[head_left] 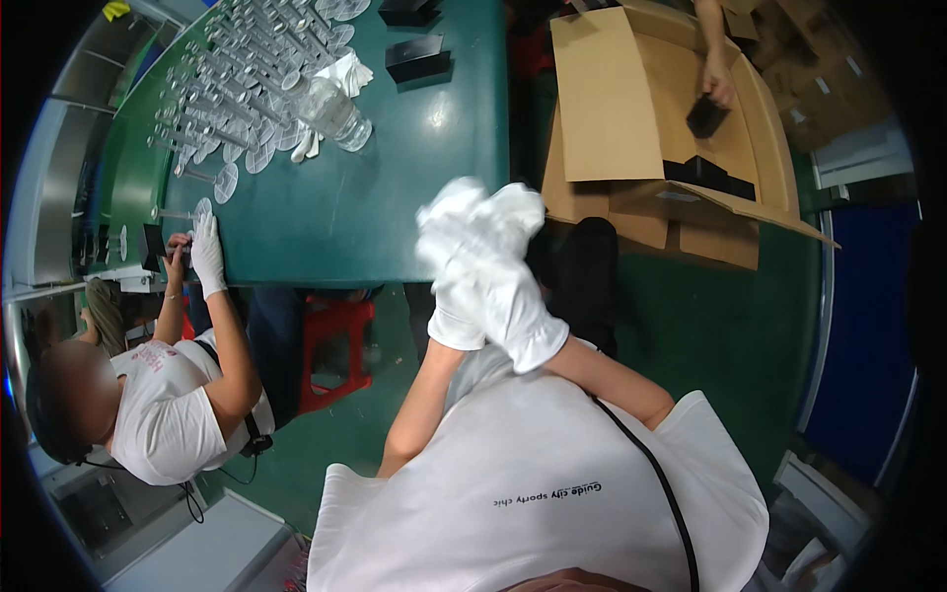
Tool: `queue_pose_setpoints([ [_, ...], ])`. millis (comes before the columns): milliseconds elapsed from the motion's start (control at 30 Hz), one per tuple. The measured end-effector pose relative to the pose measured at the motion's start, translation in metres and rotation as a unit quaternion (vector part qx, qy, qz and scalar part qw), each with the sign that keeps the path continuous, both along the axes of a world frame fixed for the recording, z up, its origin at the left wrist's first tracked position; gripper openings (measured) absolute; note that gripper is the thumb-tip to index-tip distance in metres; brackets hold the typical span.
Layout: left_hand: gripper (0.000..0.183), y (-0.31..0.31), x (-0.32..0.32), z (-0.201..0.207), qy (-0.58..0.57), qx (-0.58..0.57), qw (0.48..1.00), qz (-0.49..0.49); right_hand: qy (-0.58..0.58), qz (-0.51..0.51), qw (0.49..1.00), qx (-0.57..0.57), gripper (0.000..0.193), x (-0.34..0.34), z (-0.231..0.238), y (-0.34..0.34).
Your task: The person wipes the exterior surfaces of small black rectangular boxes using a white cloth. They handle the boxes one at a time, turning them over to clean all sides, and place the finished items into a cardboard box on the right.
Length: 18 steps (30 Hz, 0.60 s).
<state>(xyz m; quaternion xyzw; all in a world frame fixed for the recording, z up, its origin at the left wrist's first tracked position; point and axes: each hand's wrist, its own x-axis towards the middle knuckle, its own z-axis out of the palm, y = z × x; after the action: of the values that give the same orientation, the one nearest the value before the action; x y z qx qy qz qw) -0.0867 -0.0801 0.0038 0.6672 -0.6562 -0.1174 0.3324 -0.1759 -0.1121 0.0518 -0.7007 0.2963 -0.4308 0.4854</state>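
Note:
Both my hands wear white gloves and are brought together in front of my chest, just off the near right corner of the green table (414, 237). My right hand (495, 286) crosses over my left hand (456, 308), hiding part of it. Motion smears the fingers, so whether they are spread or closed, or hold anything, does not show. On the table, a clear jar (335, 113) rests beside a crumpled white glove (350, 74). Two black boxes (416, 59) lie near the table's far right side.
Several clear discs with upright metal rods (237, 89) crowd the table's left. A co-worker (187, 405) at left handles one at the edge. At right, another person's hand (720, 87) holds a black box over an open carton (607, 109). A red stool (335, 350) stands under the table.

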Motion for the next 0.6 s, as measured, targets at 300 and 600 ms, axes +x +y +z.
queue_pose_setpoints([
  [300, 0.033, -0.006, 0.006, 0.034, 0.581, 0.100, 0.776, 0.222, 0.123, 0.279, 0.952, -0.004, 0.028, -0.065, 0.014, -0.004],
  [600, 0.032, 0.005, 0.139, -0.005, 0.747, -0.148, 0.613, 0.211, -0.034, 0.192, 0.912, 0.361, 0.064, -0.091, 0.015, 0.008],
])
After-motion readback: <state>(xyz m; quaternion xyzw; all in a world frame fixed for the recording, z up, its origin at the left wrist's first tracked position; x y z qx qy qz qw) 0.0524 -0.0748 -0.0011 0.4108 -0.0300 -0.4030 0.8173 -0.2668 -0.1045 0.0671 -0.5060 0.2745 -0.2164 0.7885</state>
